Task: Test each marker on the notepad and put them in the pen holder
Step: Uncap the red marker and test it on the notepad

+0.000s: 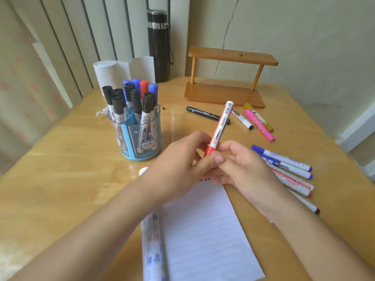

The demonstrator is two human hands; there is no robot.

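A red-capped white marker (pixel 220 124) stands tilted above the notepad (pixel 205 230), its cap end down between my hands. My left hand (pixel 180 163) pinches the red cap with thumb and fingers. My right hand (pixel 241 167) has its fingertips at the cap too; whether they grip it is unclear. The blue pen holder (pixel 140 136) at the left middle holds several black, blue and red markers. Loose markers lie on the table: a black one (pixel 203 113), a white, pink and yellow group (pixel 257 120), and several blue and red ones (pixel 290 169) right of my right hand.
A wooden two-tier shelf (pixel 227 84) stands at the back of the wooden table (pixel 71 159). A black flask (pixel 159 45) and a white paper roll (pixel 119 72) stand behind the holder. The wall is close on the right.
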